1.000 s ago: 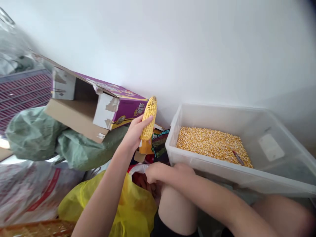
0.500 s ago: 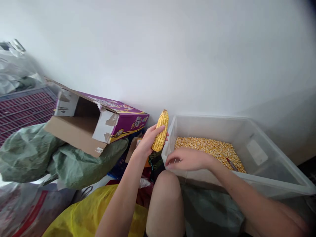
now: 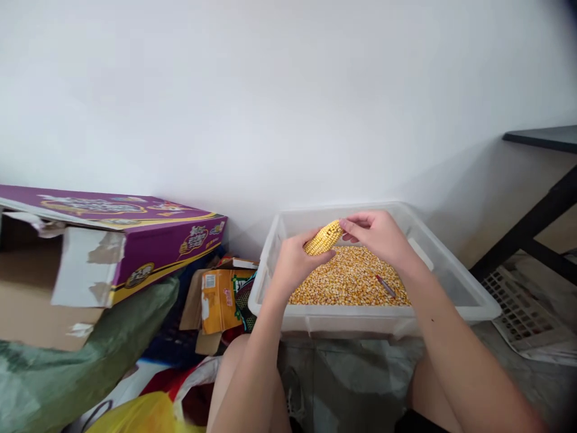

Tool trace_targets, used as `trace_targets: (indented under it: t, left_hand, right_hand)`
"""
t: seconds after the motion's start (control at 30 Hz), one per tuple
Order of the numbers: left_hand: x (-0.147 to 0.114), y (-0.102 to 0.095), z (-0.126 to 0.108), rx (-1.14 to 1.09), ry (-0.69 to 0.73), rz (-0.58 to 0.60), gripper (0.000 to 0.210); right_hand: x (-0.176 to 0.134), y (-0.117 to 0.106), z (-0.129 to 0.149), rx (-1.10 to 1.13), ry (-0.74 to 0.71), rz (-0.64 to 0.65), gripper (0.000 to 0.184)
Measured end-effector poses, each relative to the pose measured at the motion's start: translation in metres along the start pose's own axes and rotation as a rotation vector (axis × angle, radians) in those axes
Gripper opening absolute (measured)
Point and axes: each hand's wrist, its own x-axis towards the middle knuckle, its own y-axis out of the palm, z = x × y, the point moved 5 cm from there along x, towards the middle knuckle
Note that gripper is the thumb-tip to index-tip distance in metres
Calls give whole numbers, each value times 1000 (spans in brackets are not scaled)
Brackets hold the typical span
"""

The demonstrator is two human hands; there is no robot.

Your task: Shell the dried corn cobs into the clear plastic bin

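My left hand (image 3: 300, 261) is closed around an ear of corn (image 3: 323, 240), its yellow kernels facing up and its far end tilted to the right. At that end, the thumb and curled fingers of my right hand (image 3: 372, 234) pinch the tip, where a few dark gaps show among the kernels. Both hands are above a translucent plastic bin (image 3: 383, 311). Loose corn kernels (image 3: 347, 279) cover the bin's floor, and a slim tool with a red end (image 3: 385, 286) lies on them.
A purple cardboard box (image 3: 166, 255), torn open, sits at the left on a green sack (image 3: 121, 337). Beside the bin is an orange carton (image 3: 219, 300). A yellow bag (image 3: 139, 415) lies in front. At the right are a dark table frame (image 3: 536, 210) and a white plastic basket (image 3: 518, 310).
The view has turned right. My left hand has brought the ear of corn over the bin and tipped it from upright toward the right. My right hand has come up to its tip.
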Motion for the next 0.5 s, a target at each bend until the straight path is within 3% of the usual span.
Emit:
trace_targets:
  t: [0.13, 0.3, 0.5]
  left_hand:
    - [1, 9, 8, 84, 33, -49, 47]
    - [1, 15, 11, 284, 35, -127, 50]
    - [0, 21, 18, 388, 24, -125, 51]
  right_hand:
    - [3, -1, -16, 80, 21, -44, 25]
    - [-1, 1, -30, 200, 77, -258, 28]
    - [-3, 1, -37, 47, -3, -337, 24]
